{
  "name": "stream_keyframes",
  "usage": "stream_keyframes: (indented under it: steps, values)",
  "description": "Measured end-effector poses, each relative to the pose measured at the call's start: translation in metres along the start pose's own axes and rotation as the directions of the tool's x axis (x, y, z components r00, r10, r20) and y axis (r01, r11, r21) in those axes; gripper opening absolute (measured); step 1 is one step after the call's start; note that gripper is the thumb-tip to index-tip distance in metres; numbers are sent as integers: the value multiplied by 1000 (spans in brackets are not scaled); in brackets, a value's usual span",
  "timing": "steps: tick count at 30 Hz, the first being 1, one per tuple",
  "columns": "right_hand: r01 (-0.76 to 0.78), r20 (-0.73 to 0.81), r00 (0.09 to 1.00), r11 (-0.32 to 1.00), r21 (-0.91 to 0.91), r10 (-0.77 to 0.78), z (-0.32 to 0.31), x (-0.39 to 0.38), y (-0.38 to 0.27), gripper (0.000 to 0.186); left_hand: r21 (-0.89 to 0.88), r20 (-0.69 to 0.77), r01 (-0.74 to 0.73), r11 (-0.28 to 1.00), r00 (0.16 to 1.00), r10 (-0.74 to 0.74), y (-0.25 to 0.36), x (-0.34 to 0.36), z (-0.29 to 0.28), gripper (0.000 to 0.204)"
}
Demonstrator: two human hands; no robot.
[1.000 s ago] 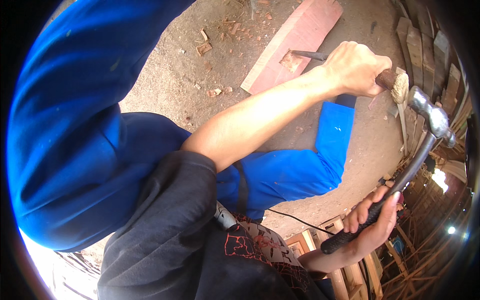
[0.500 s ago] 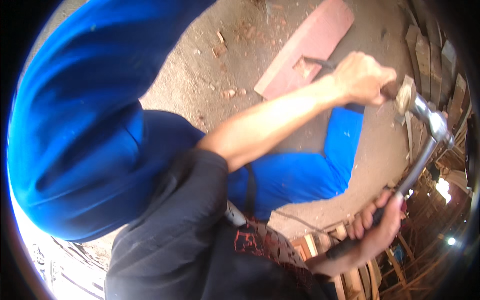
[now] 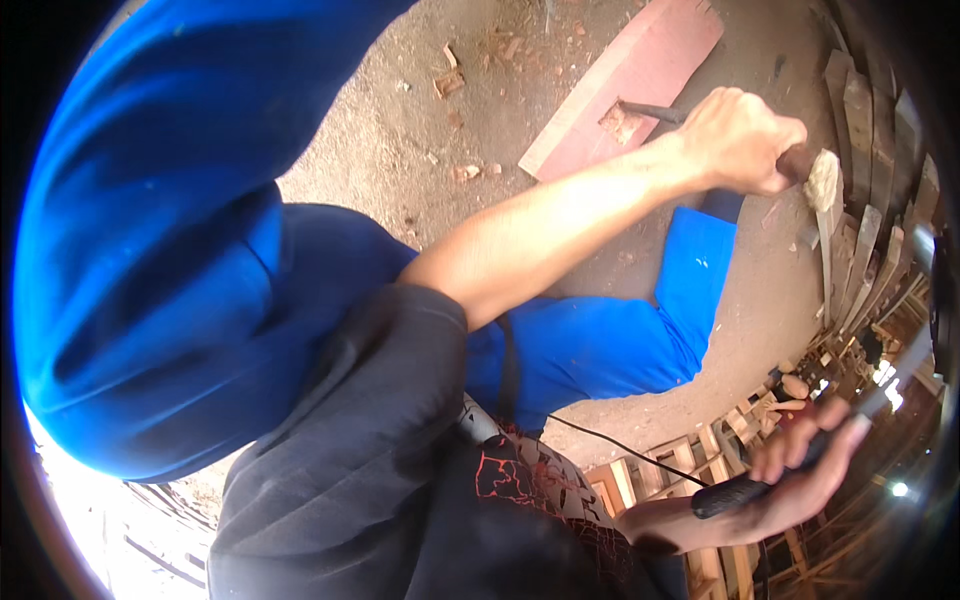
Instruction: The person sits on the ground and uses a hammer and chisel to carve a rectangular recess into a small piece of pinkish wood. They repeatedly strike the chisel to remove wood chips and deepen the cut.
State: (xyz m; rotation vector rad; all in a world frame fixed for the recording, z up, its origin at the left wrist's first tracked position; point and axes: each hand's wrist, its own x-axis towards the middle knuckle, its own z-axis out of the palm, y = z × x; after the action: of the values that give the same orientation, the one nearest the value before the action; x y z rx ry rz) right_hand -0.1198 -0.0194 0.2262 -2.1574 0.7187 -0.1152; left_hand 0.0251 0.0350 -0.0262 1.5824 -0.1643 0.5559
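From the head view, see chisel clenched in the left hand, closed full-fist round the handle, with the pale butt bare just right of the knuckles, presumably to keep that end free for blows and fingers clear. Find plank up and left of that hand, lying on the floor, with a squared recess at the blade's far end; seems slanted so as to bear on the recess's side, though cannot confirm contact. Note hammer wrapped in the right hand, below and right of the left, held partway up the dark grip, likely for control; cannot make out the head amid blur. Watch the plank's edge, near the recess and just left of the left hand. Find open floor farther left, strewn with chips; below the left hand, a blue-trousered leg; beyond the butt, stacked timber. Between butt and right hand, see clear room, probably enough for a swing.
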Motion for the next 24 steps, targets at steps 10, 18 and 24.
stream_keyframes:
  steps: [10,18,24]
  values:
    - [30,177,984,984,-176,1,8,-25,53,33,6,-76,-67,998,995,67,13,-3,-1,20]
    - [-55,61,997,985,166,45,-21,-26,66,37,-41,106,-166,985,980,170,43,-25,20,21]
    - [-241,133,968,940,242,213,-23,-26,95,35,-133,202,-158,978,962,183,62,-49,26,27]
